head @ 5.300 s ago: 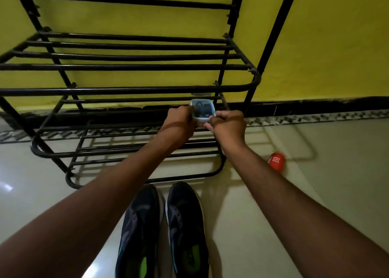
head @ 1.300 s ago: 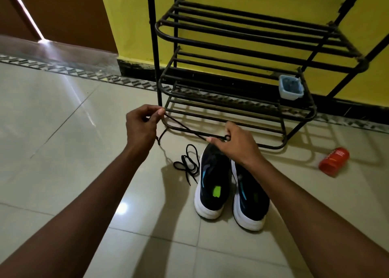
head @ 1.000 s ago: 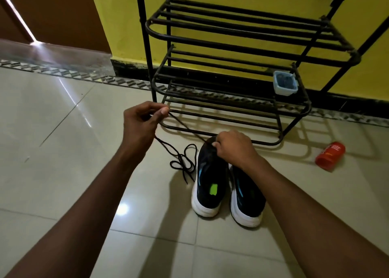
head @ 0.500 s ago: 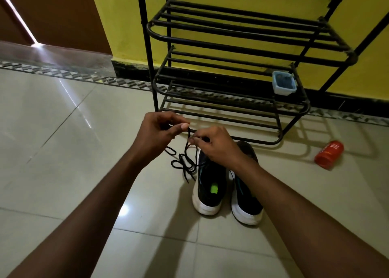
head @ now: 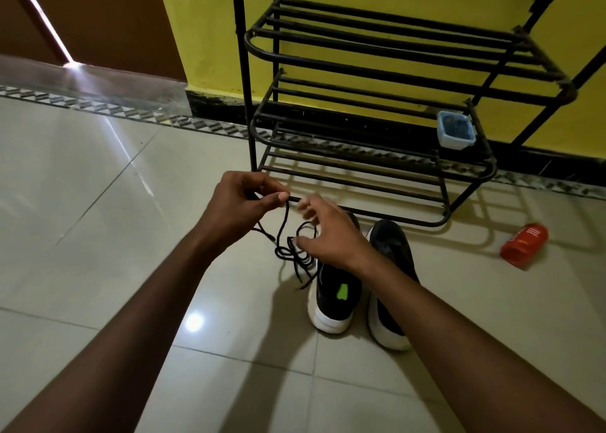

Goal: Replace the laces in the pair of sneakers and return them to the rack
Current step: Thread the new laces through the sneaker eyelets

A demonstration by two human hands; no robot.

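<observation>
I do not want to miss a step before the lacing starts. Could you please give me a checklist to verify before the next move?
1. Lace gripped: the left hand pinches the black lace. Ok.
2. Second hand free: the right hand is open over the sneakers and holds nothing. Ok.
3. Lace untangled: the rest of it lies in loops on the floor. Cannot tell.
4. Sneakers positioned: both stand side by side in front of the rack. Ok.
5. Sneakers ready for lacing: their tops are covered by the right hand or too dark. Cannot tell.
</observation>
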